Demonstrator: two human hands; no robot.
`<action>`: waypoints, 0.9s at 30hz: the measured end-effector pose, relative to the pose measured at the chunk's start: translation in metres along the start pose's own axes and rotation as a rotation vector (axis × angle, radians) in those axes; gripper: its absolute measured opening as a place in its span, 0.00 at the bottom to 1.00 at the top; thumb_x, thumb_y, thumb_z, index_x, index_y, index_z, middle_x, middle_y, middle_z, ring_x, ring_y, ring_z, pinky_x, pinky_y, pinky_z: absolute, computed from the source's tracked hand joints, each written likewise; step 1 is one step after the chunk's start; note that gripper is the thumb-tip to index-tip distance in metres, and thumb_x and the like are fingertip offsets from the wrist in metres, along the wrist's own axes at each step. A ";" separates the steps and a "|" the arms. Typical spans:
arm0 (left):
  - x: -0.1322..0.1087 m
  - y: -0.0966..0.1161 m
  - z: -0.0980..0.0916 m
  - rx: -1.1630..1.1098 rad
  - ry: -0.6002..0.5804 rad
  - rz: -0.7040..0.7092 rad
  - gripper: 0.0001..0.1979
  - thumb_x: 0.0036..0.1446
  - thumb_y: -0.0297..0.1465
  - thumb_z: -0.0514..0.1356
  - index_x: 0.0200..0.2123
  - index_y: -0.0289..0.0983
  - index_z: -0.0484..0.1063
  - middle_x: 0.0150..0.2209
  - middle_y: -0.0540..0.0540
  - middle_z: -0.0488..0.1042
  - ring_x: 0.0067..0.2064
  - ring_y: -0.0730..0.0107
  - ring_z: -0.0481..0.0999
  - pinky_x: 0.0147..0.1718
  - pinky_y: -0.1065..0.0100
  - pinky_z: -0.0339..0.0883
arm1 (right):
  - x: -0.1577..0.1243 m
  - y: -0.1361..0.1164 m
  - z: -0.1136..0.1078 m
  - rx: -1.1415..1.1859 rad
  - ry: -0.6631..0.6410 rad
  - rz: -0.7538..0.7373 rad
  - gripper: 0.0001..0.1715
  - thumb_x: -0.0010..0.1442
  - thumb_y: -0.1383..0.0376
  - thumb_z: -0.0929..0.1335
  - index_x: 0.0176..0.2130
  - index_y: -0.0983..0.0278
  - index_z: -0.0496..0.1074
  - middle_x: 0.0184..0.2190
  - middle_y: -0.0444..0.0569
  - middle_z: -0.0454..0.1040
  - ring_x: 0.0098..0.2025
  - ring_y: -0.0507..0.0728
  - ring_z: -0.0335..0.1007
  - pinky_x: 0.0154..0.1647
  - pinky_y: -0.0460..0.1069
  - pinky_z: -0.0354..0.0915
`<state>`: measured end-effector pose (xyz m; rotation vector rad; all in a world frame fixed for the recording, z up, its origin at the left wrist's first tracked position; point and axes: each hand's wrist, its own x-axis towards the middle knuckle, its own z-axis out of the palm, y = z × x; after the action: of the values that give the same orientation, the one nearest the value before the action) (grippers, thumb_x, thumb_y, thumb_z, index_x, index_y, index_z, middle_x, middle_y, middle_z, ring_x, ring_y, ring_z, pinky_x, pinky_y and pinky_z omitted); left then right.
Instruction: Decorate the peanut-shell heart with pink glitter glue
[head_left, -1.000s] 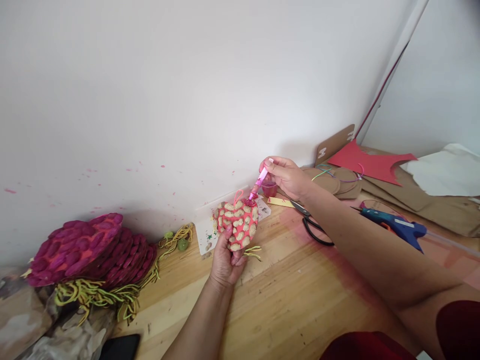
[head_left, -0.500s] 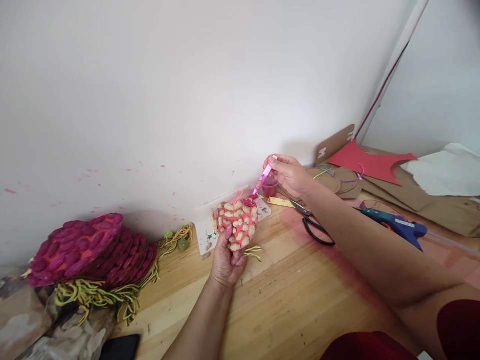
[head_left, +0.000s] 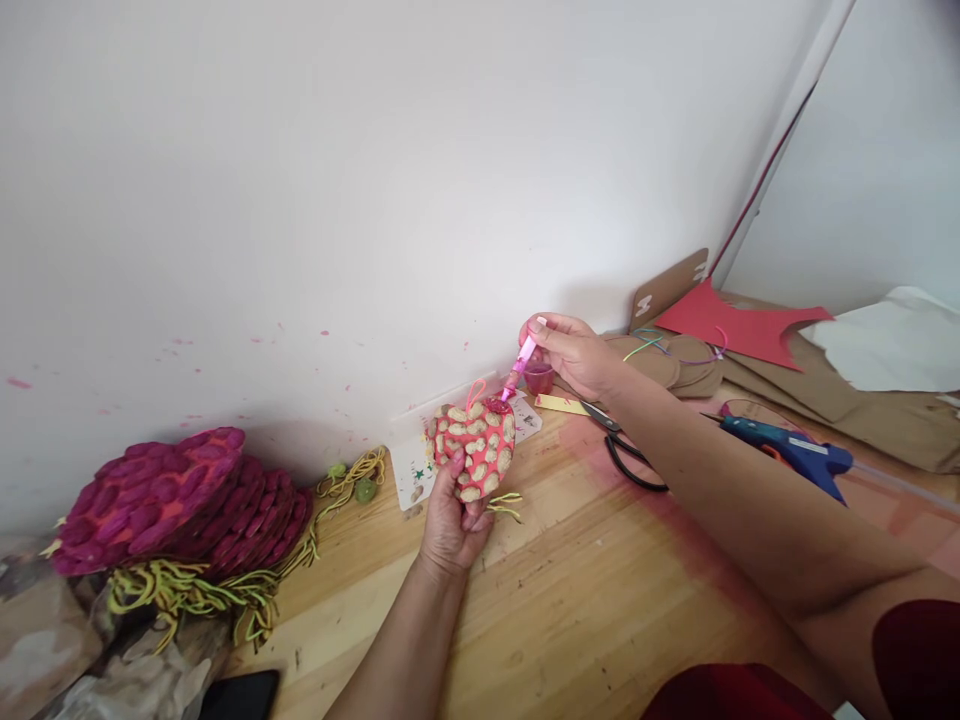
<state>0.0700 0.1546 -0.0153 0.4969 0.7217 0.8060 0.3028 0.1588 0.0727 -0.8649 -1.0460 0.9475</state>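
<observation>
So from where I'm sitting, my left hand point(head_left: 454, 525) is wrapped around the lower half of a heart-shaped red piece studded with peanut shells point(head_left: 474, 450). The fingers curl behind it and the thumb is on the front, so it's held up off the wooden floor point(head_left: 600, 600) with its face tilted toward the camera. My guess is that keeps the top edge free and steady. My right hand point(head_left: 574, 352) is pinched narrow around a slim pink brush point(head_left: 520, 365), gripped high on the handle like a pencil. The tip is angled down and touches the top of the heart, right by its little pink loop. A small cup of pink paint point(head_left: 538, 377) sits just behind the brush, close enough that it looks parked there for easy dipping. A white paper sheet with star stickers point(head_left: 417, 470) lies under the heart, probably to catch drips, and the floor nearby is smeared pink anyway. Black-handled scissors point(head_left: 630, 455) and a blue glue gun point(head_left: 795, 452) lie off to the right under my forearm, near but out of the way. Further back there's a red paper sheet point(head_left: 739, 325) on top of some brown cardboard discs point(head_left: 675, 362). Well off to the left is a heap of magenta-painted shell pieces point(head_left: 172, 500), stacked against the wall on a tangle of yellow-green strings point(head_left: 187, 590). It looks set apart from the wet stuff.
</observation>
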 end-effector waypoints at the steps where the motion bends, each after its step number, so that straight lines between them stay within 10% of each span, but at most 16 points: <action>1: 0.000 0.000 0.000 0.001 -0.001 0.001 0.24 0.47 0.41 0.70 0.19 0.39 0.57 0.08 0.59 0.55 0.08 0.84 0.46 0.09 0.80 0.36 | 0.000 0.000 0.000 -0.005 0.010 -0.007 0.29 0.45 0.43 0.79 0.28 0.64 0.73 0.23 0.42 0.68 0.26 0.50 0.61 0.27 0.46 0.59; 27: 0.002 0.000 -0.003 -0.008 -0.004 -0.022 0.24 0.49 0.41 0.69 0.19 0.38 0.57 0.08 0.60 0.53 0.08 0.84 0.46 0.09 0.79 0.36 | 0.002 0.003 -0.003 0.005 0.032 -0.029 0.29 0.44 0.44 0.80 0.27 0.64 0.72 0.24 0.42 0.67 0.26 0.49 0.60 0.28 0.46 0.58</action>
<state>0.0687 0.1565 -0.0183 0.4823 0.7189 0.7870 0.3058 0.1617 0.0698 -0.8561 -1.0262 0.9086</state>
